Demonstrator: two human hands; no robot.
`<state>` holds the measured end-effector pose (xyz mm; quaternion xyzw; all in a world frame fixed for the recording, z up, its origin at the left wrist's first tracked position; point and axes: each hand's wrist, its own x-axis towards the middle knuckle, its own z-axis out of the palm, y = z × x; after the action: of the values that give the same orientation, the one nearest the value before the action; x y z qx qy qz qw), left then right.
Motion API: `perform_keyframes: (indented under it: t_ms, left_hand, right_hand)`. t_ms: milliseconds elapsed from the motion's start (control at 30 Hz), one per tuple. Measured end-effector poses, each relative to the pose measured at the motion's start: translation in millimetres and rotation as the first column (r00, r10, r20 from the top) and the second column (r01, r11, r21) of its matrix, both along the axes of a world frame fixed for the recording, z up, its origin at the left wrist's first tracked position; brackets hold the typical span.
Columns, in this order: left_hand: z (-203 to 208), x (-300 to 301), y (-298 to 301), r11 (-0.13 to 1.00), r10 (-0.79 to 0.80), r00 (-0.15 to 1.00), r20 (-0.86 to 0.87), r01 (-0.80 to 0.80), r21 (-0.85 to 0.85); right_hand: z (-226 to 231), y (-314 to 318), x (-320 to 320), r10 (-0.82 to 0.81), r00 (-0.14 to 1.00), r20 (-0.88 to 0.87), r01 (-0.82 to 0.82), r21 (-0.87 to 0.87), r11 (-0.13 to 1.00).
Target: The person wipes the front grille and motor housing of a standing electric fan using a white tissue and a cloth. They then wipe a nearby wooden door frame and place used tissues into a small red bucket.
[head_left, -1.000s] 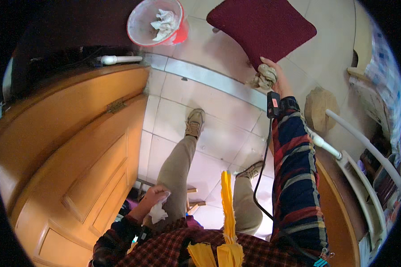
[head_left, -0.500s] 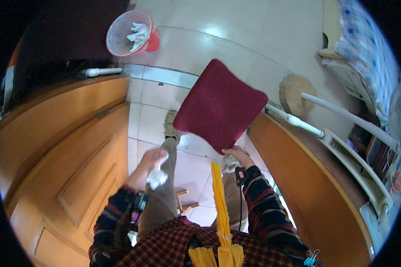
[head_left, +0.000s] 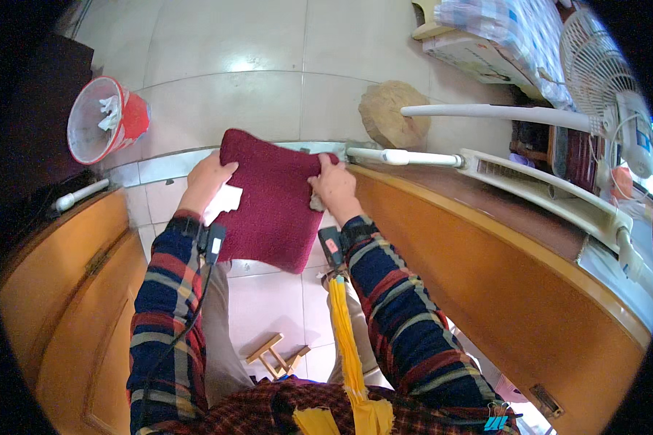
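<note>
A square, dark red seat cushion (head_left: pixel 272 196) is held up in front of me between both hands. My left hand (head_left: pixel 209 180) is closed on its far left edge, thumb on top. Under that same hand a crumpled white tissue (head_left: pixel 225 203) sticks out against the cushion. My right hand (head_left: pixel 335 185) grips the cushion's far right corner, fingers bent over the edge. A small greyish patch shows below the right fingers; I cannot make out what it is. The cushion hides part of the floor and my feet.
Wooden door panels stand on my left (head_left: pixel 65 261) and right (head_left: pixel 486 268). A red and white bin (head_left: pixel 133 116) with tissues is at the far left. Beyond the doorsill are a round wood block (head_left: pixel 392 112), a white pole and a fan (head_left: pixel 595 61). A wooden stool's legs (head_left: pixel 276 355) show below.
My left hand, with the white tissue, has moved forward onto the cushion. My right hand has gone from the near corner to the far right one. The cushion has turned and come nearer; the view has shifted right.
</note>
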<state>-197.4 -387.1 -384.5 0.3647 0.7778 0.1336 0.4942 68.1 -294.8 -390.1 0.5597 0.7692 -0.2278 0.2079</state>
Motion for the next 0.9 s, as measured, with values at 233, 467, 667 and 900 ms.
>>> perform_keyframes:
  t_ms: [233,467,667,900]
  left_hand:
    - [-3.1,86.2,-47.3,0.922,-0.348,0.937,-0.035,0.335,-0.193]
    - [-37.5,179.7,-122.2,0.845,-0.532,0.846,-0.003,0.532,0.048]
    - [-21.7,229.0,-194.3,0.765,-0.609,0.734,0.301,0.644,-0.020]
    - [12.3,122.8,-152.3,0.929,0.186,0.616,0.765,-0.365,0.069]
  right_hand:
    - [21.0,-107.9,100.0,0.250,0.967,0.054,-0.215,-0.353,0.911]
    - [24.6,-191.9,180.4,0.148,0.988,-0.045,-0.132,-0.742,0.657]
    - [24.1,-149.6,161.6,-0.044,0.999,-0.008,0.036,-0.441,0.897]
    - [22.1,-204.3,113.2,-0.121,0.988,-0.098,-0.038,-0.906,0.422]
